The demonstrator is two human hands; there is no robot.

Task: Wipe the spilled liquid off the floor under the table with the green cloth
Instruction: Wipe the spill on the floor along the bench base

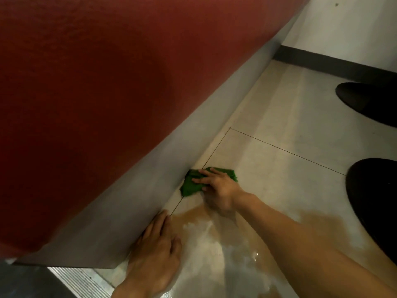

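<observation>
The green cloth (191, 186) lies crumpled on the pale tiled floor (279, 130), right against the grey edge of the red-topped table (86, 93). My right hand (217, 188) presses down on the cloth with fingers spread over it. A brownish spilled liquid (193, 218) spreads over the tiles nearer to me, between my two arms. My left hand (154, 248) rests flat on the floor beside the table's grey edge (137, 190), fingers together, holding nothing.
Two dark shoes (369, 102) (373, 203) stand at the right. A white wall with a dark skirting strip (335, 63) runs along the back. A ribbed metal strip (77, 280) lies at the lower left. The wet floor gleams near me.
</observation>
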